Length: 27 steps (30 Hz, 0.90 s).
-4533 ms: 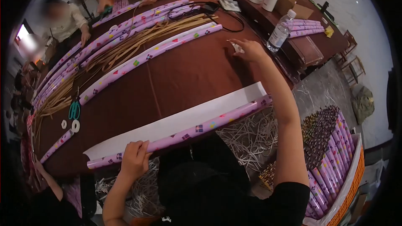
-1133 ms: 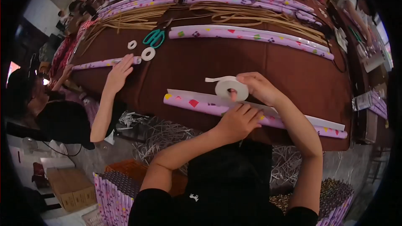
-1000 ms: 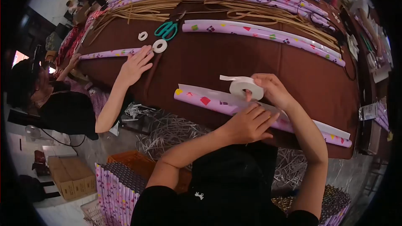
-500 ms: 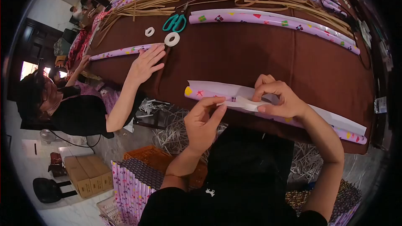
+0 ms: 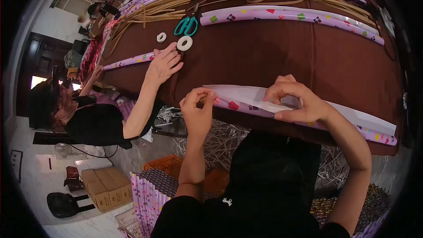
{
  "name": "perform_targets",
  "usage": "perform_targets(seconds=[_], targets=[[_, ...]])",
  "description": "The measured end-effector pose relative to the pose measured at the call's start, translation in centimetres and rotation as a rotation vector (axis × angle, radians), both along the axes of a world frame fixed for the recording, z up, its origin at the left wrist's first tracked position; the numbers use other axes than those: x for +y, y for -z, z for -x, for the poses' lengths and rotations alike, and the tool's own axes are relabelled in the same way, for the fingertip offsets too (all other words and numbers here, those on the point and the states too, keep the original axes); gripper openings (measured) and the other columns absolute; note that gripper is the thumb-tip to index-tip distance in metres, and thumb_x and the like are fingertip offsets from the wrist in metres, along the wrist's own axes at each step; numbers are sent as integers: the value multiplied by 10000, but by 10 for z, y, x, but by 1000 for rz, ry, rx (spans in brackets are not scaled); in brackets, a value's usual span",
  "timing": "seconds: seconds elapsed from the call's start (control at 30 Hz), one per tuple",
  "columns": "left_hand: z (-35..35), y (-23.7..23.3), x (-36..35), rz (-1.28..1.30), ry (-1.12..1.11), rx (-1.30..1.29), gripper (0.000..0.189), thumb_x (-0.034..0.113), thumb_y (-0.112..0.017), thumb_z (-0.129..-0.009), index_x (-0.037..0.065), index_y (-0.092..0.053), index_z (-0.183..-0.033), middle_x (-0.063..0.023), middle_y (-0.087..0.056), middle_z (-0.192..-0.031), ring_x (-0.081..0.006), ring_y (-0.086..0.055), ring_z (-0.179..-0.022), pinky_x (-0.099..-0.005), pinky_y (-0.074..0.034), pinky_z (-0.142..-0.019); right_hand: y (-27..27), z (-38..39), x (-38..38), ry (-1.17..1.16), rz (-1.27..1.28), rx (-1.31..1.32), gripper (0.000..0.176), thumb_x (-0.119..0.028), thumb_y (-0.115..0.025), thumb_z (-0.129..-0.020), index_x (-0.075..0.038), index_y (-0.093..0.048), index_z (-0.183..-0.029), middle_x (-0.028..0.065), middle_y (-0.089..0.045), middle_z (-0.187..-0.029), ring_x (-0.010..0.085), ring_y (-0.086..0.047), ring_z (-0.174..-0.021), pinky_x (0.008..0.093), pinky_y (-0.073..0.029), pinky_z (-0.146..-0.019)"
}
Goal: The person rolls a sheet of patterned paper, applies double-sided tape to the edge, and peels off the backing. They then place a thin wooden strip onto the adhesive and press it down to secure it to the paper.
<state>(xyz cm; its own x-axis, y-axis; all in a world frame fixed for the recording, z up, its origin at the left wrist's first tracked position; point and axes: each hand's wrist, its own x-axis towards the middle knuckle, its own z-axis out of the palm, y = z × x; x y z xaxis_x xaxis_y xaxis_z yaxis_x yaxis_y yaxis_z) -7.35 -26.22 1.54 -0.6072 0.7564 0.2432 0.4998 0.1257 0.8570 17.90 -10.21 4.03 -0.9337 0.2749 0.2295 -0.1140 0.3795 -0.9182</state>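
Note:
In front of me a sheet of purple patterned wrapping paper (image 5: pixel 235 107) lies partly rolled at the table's near edge, its white inner side turned up. My left hand (image 5: pixel 197 108) is closed in a pinch at the paper's left end, on one end of a narrow white strip (image 5: pixel 246 104). The strip runs along the paper to my right hand (image 5: pixel 297 101), whose thumb and fingers curve round its other end. What else the right hand holds there is hidden by the fingers.
Teal scissors (image 5: pixel 186 26) and two white tape rolls (image 5: pixel 184 43) lie on the brown-covered table (image 5: pixel 246 57). Behind are another patterned roll (image 5: pixel 286 16) and tan strips (image 5: pixel 163 5). On the left, a co-worker's hand (image 5: pixel 165 65) presses a thin purple roll (image 5: pixel 128 62).
My left hand has moved left along the paper, drawing out a longer length of the white strip. My right hand stays near the same spot. The view has shifted slightly.

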Motion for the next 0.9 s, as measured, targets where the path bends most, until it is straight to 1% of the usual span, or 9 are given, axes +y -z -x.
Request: perform_targets(seconds=[0.13,0.2,0.23,0.3,0.33,0.4,0.5,0.73,0.9], targets=[[15,9,7,48,5,61,82,69,-727,-844,25,-679,-893,-51,-696,-808,-142,-634,-779,-279,-402,-870,1,1,-5,54,27,41,309,-254,-737,-844,-158,-678,-1132,-18,-608,-839,139,-481,-875,320,-284,-929],[24,15,10,63,58,96,44,-6,-659,-895,-38,-630,-893,-61,-706,-842,-67,-613,-781,-212,-477,-731,9,3,-6,127,-220,100,264,-230,-720,-845,-161,-704,-1100,-15,-596,-791,157,-478,-824,322,-308,-873],[26,14,11,65,61,96,44,-6,-659,-895,-38,-630,-893,-61,-706,-842,-67,-613,-781,-212,-477,-731,8,2,-6,129,-218,99,264,-230,-720,-845,-161,-704,-1100,-15,-596,-791,157,-478,-824,322,-308,-873],[28,10,12,135,48,6,50,-10,-675,-873,-44,-638,-877,-57,-703,-834,-71,-616,-780,-212,-476,-729,3,3,-7,159,-542,82,225,-229,-715,-837,-172,-737,-1053,-17,-563,-727,175,-461,-779,338,-316,-814],[30,10,13,138,49,6,50,-10,-675,-873,-44,-638,-877,-57,-703,-834,-71,-616,-780,-212,-476,-729,3,4,-7,160,-540,82,225,-229,-715,-837,-172,-737,-1053,-17,-563,-727,175,-461,-779,338,-316,-814],[34,11,15,136,68,-28,56,-10,-688,-851,-47,-648,-865,-57,-702,-828,-75,-618,-775,-215,-477,-731,4,5,-8,194,-695,138,206,-239,-718,-827,-182,-750,-1023,-23,-505,-672,183,-447,-750,354,-311,-788],[37,7,22,139,105,-72,57,-8,-692,-838,-44,-657,-867,-53,-699,-815,-72,-618,-753,-212,-477,-700,5,8,-11,249,-734,111,194,-264,-718,-826,-183,-760,-998,-22,-483,-660,186,-445,-758,362,-313,-794],[52,8,31,221,129,-122,63,4,-701,-837,-39,-669,-870,-54,-694,-791,-58,-606,-706,-192,-450,-613,5,10,-11,291,-805,25,234,-285,-715,-816,-183,-753,-1022,-13,-493,-691,195,-453,-808,380,-326,-823],[49,0,37,271,84,-119,71,15,-701,-832,-43,-671,-860,-43,-684,-743,-55,-596,-659,-191,-440,-574,7,12,-11,309,-882,-44,256,-275,-709,-813,-168,-749,-1042,6,-504,-710,205,-468,-830,404,-352,-875]])
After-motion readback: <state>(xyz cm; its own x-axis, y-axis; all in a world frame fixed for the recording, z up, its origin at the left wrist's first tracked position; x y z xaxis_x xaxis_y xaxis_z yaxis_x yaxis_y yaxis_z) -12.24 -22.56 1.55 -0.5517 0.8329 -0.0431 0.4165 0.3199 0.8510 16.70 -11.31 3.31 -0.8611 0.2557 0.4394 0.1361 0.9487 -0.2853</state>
